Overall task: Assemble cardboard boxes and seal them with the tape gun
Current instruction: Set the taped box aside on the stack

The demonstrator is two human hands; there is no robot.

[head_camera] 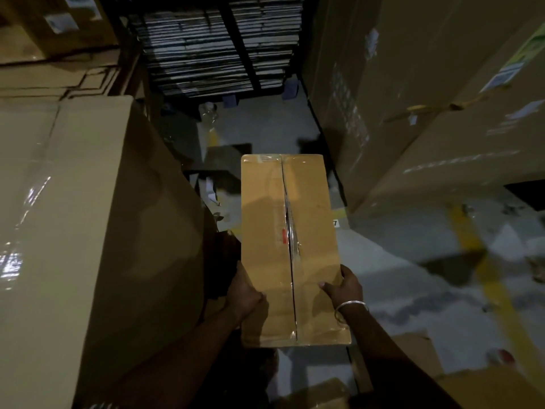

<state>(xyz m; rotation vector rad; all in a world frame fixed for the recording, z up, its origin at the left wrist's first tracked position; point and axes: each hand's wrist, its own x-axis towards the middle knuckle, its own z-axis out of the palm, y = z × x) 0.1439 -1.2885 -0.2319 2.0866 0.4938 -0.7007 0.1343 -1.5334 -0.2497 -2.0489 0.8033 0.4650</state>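
Observation:
A long brown cardboard box [265,231] is held up in front of me, its top flaps closed with clear tape running along the middle seam. My left hand [246,293] grips its left edge near the near end, thumb on top. My right hand [343,286], with a metal bangle on the wrist, grips the right edge, thumb lying on the top face. No tape gun is in view.
A big taped carton [73,216] stands close on my left. Tall stacked cartons [427,98] wall the right side. Stacks of flat cardboard [218,42] fill the back. The grey floor [413,276] with yellow lines and scraps lies below.

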